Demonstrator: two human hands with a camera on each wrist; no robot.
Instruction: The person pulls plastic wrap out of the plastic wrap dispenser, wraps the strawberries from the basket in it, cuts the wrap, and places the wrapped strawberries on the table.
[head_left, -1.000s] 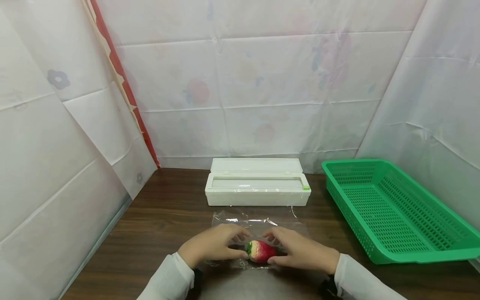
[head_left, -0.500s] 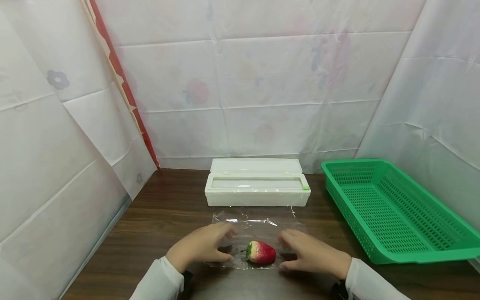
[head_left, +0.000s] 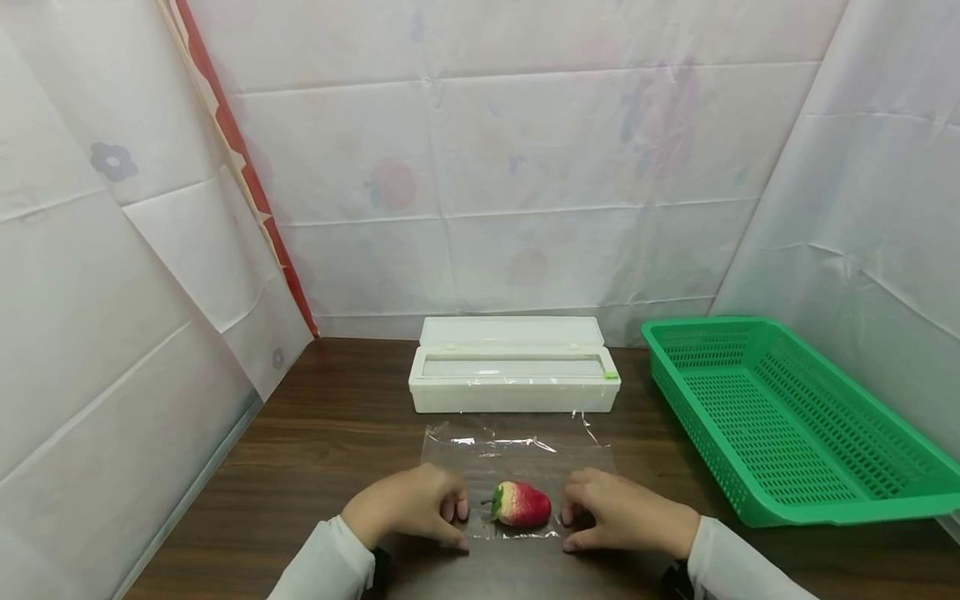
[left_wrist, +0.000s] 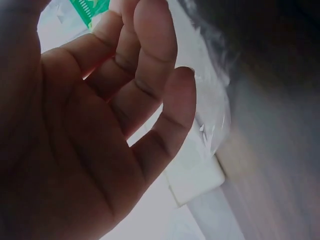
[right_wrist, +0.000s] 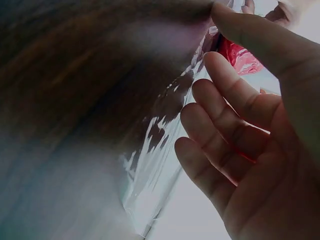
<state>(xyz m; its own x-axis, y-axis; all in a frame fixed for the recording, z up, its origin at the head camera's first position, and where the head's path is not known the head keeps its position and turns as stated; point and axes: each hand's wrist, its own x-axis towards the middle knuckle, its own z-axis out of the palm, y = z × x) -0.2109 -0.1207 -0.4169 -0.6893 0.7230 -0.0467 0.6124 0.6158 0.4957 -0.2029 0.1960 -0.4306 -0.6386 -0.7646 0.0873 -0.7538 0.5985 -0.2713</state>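
Observation:
A red strawberry with a pale yellow end and green leaves lies on a sheet of clear plastic wrap on the dark wooden table. To its left, my left hand hovers at the sheet's near left edge, fingers loosely bent. My right hand is at the near right edge, thumb apart from the fingertips. In the right wrist view the wrap's wrinkled edge runs close by the fingertips, and nothing is pinched. The left wrist view shows relaxed, bent fingers in front of the film.
Behind the sheet stands a white cling-film box with its lid raised and a small green cutter slide at the right. A green perforated basket sits on the right. White patterned sheeting encloses the table's back and sides.
Both hands have drawn back from around the strawberry, outward to the sheet's sides, then a little nearer the body with fingers bending more. The strawberry lies uncovered on the wrap.

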